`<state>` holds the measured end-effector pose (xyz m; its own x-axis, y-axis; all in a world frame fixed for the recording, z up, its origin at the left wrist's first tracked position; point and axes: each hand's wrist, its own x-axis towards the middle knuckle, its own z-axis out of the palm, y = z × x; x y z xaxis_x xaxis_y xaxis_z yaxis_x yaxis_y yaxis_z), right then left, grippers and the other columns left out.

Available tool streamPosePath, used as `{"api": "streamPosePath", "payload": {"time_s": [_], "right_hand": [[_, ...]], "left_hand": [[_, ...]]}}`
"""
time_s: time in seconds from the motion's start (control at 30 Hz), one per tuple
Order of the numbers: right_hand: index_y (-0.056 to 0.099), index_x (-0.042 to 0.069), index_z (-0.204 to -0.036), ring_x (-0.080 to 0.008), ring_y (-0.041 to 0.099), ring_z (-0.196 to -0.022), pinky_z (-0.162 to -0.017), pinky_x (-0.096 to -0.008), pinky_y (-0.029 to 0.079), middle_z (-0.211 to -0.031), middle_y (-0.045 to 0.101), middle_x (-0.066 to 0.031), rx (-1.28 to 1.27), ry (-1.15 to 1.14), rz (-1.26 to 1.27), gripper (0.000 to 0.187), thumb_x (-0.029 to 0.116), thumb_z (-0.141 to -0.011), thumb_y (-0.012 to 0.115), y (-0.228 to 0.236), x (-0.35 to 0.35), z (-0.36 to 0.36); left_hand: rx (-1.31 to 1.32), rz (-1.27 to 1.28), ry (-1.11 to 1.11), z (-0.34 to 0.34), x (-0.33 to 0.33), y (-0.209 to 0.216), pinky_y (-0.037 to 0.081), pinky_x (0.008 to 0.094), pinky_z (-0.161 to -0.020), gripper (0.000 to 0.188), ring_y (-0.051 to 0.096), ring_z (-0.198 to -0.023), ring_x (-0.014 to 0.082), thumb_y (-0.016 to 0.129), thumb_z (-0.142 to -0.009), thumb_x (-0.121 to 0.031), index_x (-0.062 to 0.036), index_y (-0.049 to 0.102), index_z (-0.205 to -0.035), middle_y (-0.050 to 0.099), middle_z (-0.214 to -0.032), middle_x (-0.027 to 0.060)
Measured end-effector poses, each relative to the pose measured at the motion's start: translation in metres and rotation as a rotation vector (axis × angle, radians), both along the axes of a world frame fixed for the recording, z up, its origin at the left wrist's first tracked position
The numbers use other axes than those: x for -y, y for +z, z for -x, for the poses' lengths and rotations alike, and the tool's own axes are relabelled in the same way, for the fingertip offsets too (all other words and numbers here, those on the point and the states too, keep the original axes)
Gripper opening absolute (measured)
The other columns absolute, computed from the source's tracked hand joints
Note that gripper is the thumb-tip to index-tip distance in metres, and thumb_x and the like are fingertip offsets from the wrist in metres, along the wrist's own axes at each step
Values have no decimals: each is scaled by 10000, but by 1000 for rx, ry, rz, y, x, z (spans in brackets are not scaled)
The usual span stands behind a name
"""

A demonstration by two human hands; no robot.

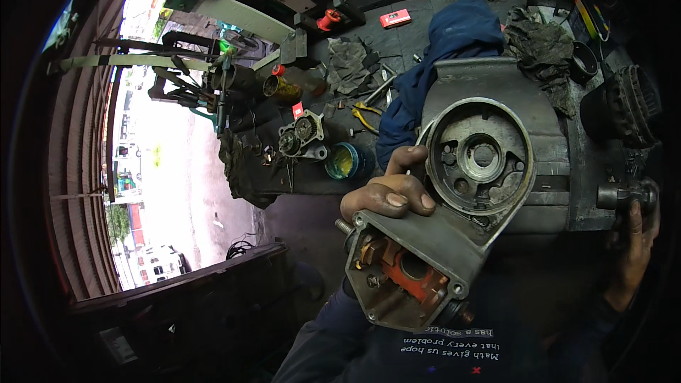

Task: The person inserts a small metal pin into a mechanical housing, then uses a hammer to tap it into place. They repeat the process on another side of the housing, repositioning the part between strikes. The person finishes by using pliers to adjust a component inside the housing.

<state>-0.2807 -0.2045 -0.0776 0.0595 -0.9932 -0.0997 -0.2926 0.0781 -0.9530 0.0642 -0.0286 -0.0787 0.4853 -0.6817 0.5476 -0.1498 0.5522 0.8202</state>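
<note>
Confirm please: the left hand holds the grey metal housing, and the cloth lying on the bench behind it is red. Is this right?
Not quite. The left hand does hold the grey metal housing, but the cloth on the bench behind it is dark blue, not red, as the head view shows.

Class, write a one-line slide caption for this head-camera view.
Left hand holds up a grey metal housing with a round opening, right hand grips a dark part above a cluttered workbench.

Dim workshop, blown-out daylight at left, fisheye-bent dark edges.
</note>
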Motion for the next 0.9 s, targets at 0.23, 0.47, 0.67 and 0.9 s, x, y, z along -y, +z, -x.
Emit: {"api": "streamPosePath", "payload": {"time_s": [0.23, 0.47, 0.67, 0.9], "right_hand": [[448, 87, -1551, -32, 509, -625, -519, -194, 390, -835, 596, 25, -61, 20, -11, 626, 363, -1039, 679, -2, 5, -2], [574, 71, -1310, -38, 535, -581, -459, -194, 392, -828, 628, 9, 50, 173, 9, 421, 334, -1014, 716, 20, 6, -20], [531, 39, -1316, -62, 517, -541, -424, -217, 435, -826, 612, -38, 272, 179, 75, 411, 291, -1029, 685, 37, -14, -29], [464, -11, -1359, -98, 576, -553, -392, -226, 467, -965, 640, -97, 469, 178, 87, 588, 335, -974, 742, 50, -51, -37]], "left_hand": [[39, -20, 78, 5, 7, -4, 372, 571, -1177, 767, 577, -1162, 220, 918, -744, -380, -114, 456, -1297, 592, -1100, 82], [491, -40, 532, 28, 24, 4, 390, 570, -1160, 810, 570, -1168, 195, 917, -752, -433, -98, 441, -1315, 569, -1126, 74], [749, -267, 666, 52, 21, 15, 383, 539, -1150, 1117, 444, -1338, 362, 953, -676, -544, -48, 313, -1447, 440, -1345, 129], [806, -364, 579, 32, -5, 33, 325, 440, -1084, 874, 497, -1222, 295, 884, -739, -401, -46, 519, -1449, 598, -1268, 93]]}}
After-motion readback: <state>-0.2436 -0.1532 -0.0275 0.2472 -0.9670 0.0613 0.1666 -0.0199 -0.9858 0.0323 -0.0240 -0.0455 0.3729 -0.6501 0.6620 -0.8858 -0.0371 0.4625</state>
